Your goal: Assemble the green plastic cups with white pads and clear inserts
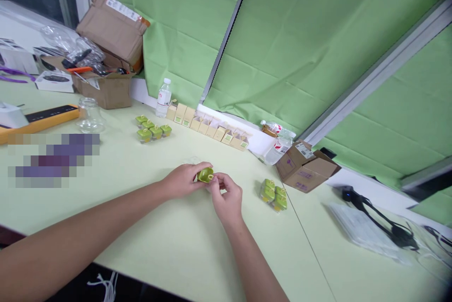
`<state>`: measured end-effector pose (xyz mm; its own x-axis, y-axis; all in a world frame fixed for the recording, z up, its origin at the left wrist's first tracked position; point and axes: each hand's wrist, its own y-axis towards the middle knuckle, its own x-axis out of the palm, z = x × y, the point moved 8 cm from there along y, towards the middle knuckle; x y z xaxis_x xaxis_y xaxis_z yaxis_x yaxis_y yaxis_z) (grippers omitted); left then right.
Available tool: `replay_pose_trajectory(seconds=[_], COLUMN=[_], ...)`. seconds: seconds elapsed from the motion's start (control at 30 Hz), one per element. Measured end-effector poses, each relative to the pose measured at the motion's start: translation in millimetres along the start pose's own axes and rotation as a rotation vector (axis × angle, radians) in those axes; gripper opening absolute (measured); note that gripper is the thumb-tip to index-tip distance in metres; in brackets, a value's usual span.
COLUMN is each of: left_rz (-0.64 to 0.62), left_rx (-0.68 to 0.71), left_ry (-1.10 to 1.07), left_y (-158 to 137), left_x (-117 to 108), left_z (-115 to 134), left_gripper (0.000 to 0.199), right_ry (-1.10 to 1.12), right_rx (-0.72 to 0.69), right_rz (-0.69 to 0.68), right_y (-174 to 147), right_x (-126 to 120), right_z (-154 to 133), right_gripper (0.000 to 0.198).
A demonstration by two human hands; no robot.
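Over the middle of the table, my left hand (181,181) is closed around a small green-topped container (204,175), its top tilted toward me. My right hand (228,197) pinches the pale yellow loop on that top with thumb and fingertips. Most of the container's lower part is hidden by my fingers. A faint clear plastic piece lies just behind my left hand. Several similar green-topped clear containers (156,131) stand in a cluster to the left. Another cluster of such containers (269,191) sits to the right of my right hand.
A row of small beige boxes (204,126) lines the back edge, beside an upright water bottle (164,98). Bottles (277,150) and an open carton (305,166) stand back right. At left are a glass jar (89,116), a power strip (52,116) and a filled carton (115,93).
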<state>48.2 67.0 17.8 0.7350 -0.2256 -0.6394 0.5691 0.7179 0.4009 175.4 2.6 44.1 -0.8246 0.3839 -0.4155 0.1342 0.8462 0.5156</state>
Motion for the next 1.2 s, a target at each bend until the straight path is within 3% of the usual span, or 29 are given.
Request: replay_pose_trajectory(seconds=[0.4, 0.8, 1.2], left_rz=[-0.083, -0.102, -0.054], left_rx=[0.067, 0.022, 0.033], left_ry=[-0.024, 0.01, 0.07], left_y=[-3, -4, -4], left_x=[10, 13, 11], left_z=[5, 0, 0], left_gripper=[0.05, 0.058, 0.056], right_ry=[-0.193, -0.226, -0.055], right_rx=[-0.127, -0.061, 0.078], right_rz=[-0.097, -0.044, -0.073], right_y=[-1, 0, -1], right_x=[9, 6, 9], right_z=[-4, 4, 14], right_gripper=[0.018, 0.018, 0.018])
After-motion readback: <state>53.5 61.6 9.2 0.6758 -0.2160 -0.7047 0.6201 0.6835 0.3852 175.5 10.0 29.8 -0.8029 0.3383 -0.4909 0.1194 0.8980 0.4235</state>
